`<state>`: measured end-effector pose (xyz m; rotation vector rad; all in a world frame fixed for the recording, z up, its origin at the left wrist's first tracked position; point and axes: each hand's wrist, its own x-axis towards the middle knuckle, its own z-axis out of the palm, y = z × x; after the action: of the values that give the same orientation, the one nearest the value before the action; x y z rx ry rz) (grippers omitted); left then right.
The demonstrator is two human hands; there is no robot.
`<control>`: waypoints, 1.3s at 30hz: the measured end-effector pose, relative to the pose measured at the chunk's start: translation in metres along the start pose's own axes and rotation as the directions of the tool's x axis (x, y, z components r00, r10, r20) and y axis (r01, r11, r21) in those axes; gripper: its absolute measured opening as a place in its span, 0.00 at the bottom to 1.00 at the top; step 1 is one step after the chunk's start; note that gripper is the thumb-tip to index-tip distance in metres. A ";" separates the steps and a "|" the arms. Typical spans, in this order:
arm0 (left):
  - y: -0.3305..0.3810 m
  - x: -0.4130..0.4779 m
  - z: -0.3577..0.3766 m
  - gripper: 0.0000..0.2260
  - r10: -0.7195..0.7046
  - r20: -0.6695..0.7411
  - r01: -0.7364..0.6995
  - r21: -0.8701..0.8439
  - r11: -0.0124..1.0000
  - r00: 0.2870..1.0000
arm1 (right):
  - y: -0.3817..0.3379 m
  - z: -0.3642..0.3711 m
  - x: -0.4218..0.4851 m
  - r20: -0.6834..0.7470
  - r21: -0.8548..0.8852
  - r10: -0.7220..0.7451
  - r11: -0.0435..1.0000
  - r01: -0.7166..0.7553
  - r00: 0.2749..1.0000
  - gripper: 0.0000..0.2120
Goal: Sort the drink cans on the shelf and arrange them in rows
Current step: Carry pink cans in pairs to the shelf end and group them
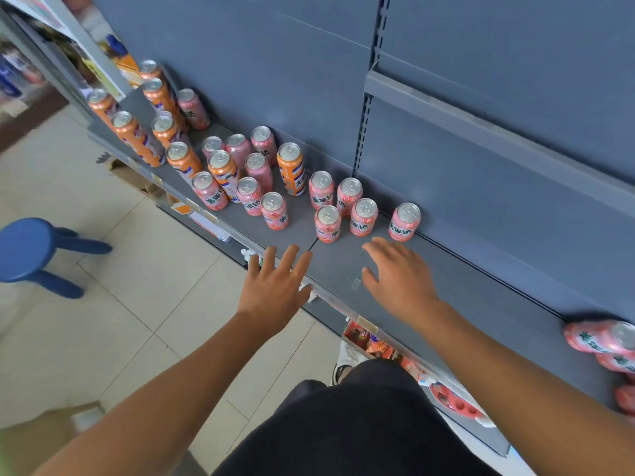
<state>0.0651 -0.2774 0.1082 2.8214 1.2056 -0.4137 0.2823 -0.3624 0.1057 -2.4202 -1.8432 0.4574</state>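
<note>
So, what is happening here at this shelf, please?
A person holds both hands out over the front of a grey shelf of drink cans. The left hand and the right hand are open with fingers spread, and they hold nothing. The pink cans and orange cans stand upright but mixed together, not in tidy rows. Most orange ones are toward the far left.

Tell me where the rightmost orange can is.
Head view, left of centre: the orange can stands upright on the shelf near the back panel, with pink cans on both sides, beyond the left hand.
</note>
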 end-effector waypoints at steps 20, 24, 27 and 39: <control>-0.037 0.169 0.052 0.36 0.210 0.066 -0.208 -0.033 0.978 0.976 | 0.028 0.047 0.131 0.113 0.291 0.359 0.880 -0.376 0.927 0.32; -0.039 0.198 0.065 0.36 0.223 0.093 -0.215 -0.089 0.973 0.970 | 0.029 0.070 0.159 0.153 0.454 0.468 0.749 -0.483 0.870 0.38; -0.035 0.215 0.074 0.37 0.240 0.129 -0.223 -0.133 0.966 0.962 | 0.032 0.087 0.171 0.166 0.494 0.514 0.695 -0.522 0.842 0.37; -0.052 0.228 0.063 0.33 0.242 0.135 -0.122 -0.578 0.807 0.961 | 0.022 0.077 0.157 0.130 0.708 0.583 0.512 -0.487 0.802 0.25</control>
<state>0.1649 -0.0900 -0.0091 2.2821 0.8242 -0.2633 0.3193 -0.2290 -0.0028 -2.2654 -0.5712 0.8421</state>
